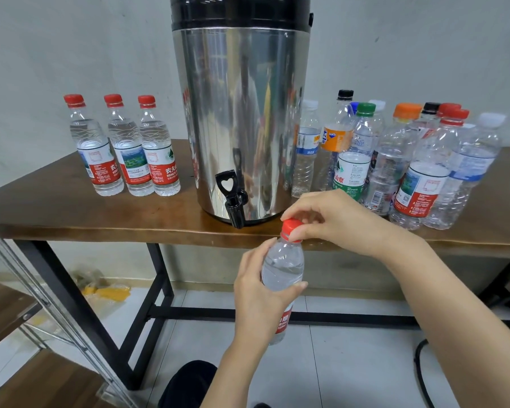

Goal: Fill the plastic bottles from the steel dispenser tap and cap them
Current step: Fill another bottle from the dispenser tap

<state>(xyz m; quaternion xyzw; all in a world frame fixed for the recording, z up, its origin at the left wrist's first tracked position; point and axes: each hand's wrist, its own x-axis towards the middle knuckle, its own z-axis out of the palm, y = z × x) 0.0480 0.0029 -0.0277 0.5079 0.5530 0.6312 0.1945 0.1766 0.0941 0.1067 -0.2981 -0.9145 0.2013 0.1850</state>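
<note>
A clear plastic bottle (pixel 283 266) full of water is held in the air in front of the table edge, below and right of the tap. My left hand (pixel 258 293) grips its body. My right hand (pixel 324 219) pinches its red cap (pixel 291 228), which sits on the bottle's neck. The steel dispenser (pixel 242 113) stands at the middle of the wooden table (pixel 71 213), its black tap (pixel 233 198) hanging over the front edge.
Three filled, red-capped bottles (pixel 124 148) stand left of the dispenser. Several empty bottles (pixel 395 160) with mixed caps crowd the table to its right. A metal shelf frame (pixel 42 290) stands at the left. Tiled floor lies under the table.
</note>
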